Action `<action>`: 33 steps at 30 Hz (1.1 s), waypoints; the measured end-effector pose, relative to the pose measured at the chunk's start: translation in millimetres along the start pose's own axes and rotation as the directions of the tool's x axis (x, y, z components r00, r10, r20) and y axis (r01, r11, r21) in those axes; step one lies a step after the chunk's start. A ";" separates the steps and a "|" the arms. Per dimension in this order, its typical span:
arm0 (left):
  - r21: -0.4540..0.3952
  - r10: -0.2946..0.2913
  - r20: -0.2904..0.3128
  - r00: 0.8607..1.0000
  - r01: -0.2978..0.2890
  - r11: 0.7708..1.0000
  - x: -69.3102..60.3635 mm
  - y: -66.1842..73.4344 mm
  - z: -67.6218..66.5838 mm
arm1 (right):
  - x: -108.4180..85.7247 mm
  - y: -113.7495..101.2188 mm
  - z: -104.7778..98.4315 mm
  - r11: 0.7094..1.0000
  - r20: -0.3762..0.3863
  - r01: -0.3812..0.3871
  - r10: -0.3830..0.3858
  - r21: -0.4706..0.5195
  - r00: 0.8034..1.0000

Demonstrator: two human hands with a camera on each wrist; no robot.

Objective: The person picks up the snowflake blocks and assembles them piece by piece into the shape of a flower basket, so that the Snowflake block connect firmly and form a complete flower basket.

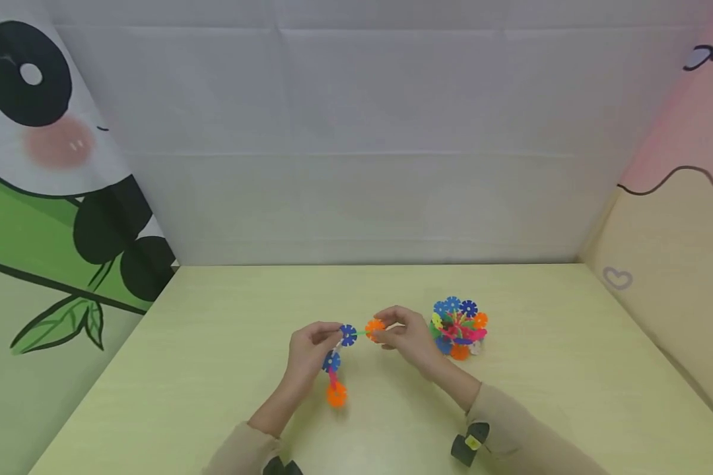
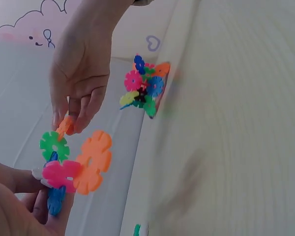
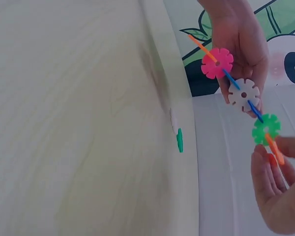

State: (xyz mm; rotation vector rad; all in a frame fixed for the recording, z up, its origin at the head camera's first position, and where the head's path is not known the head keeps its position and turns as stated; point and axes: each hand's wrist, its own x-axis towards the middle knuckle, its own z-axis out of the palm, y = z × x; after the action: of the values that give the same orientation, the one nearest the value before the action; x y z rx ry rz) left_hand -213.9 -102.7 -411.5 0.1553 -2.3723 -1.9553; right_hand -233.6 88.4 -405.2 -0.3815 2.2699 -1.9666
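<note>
Both hands hold a chain of notched plastic snowflake discs above the table. My left hand pinches it near a blue disc and a white disc. From there another blue disc, a pink disc and an orange disc hang down. My right hand pinches the orange disc at the other end between thumb and fingers. A green disc joins that orange disc to the upper blue one. The exact left fingertip contact is partly hidden.
On the pale table, a heap of mixed-colour snowflake discs lies right of my right hand. A small green piece shows near the table edge in the right wrist view. A white cloth wall stands behind, with printed side panels.
</note>
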 end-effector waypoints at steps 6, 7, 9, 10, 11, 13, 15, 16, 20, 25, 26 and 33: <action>0.027 -0.079 -0.072 0.994 0.081 0.996 10.4 -1.2 -36.0 | 25.7 12.2 10.1 0.957 0.232 0.129 -0.069 -0.258 0.970; 0.033 -0.090 -0.085 0.992 0.093 0.995 11.9 -0.5 -42.4 | 30.2 14.2 13.5 0.946 0.264 0.149 -0.072 -0.287 0.962; 0.043 -0.104 -0.106 0.989 0.109 0.993 14.4 1.4 -54.2 | 38.8 16.4 20.2 0.926 0.327 0.182 -0.069 -0.331 0.943; 0.043 -0.110 -0.113 0.987 0.115 0.992 15.5 2.5 -59.6 | 42.9 16.9 23.4 0.917 0.351 0.191 -0.061 -0.351 0.934; 0.042 -0.114 -0.118 0.987 0.120 0.992 16.4 3.1 -64.5 | 47.0 17.5 26.4 0.906 0.372 0.202 -0.054 -0.371 0.927; 0.031 -0.111 -0.138 0.984 0.116 0.993 24.2 -8.8 -72.7 | 55.0 18.8 32.0 0.893 0.402 0.205 -0.030 -0.401 0.915; 0.019 -0.120 -0.142 0.983 0.124 0.992 24.0 -9.7 -77.4 | 64.2 23.5 37.8 0.877 0.420 0.212 -0.013 -0.431 0.908; 0.017 -0.111 -0.146 0.983 0.115 0.993 24.8 -13.9 -79.4 | 69.0 27.2 40.6 0.871 0.423 0.212 -0.005 -0.443 0.906; 0.011 -0.121 -0.135 0.983 0.123 0.992 15.6 -9.3 -81.3 | 85.6 41.8 50.5 0.837 0.431 0.234 0.003 -0.495 0.902; 0.023 -0.102 -0.129 0.986 0.106 0.994 19.5 -26.2 -84.8 | 90.4 46.3 55.4 0.784 0.451 0.257 0.032 -0.564 0.892; 0.019 -0.100 -0.129 0.987 0.104 0.994 19.2 -25.8 -84.5 | 90.0 46.2 55.7 0.775 0.453 0.258 0.040 -0.576 0.890; 0.029 -0.108 -0.129 0.986 0.113 0.993 8.4 -2.7 -74.9 | 85.0 40.8 53.5 0.774 0.431 0.218 0.077 -0.594 0.899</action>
State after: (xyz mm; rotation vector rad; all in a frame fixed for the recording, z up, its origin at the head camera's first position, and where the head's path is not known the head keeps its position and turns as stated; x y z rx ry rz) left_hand -213.6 -177.3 -399.9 0.4091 -2.3649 -1.8857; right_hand -306.7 20.2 -446.9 -0.8806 2.5387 -0.9137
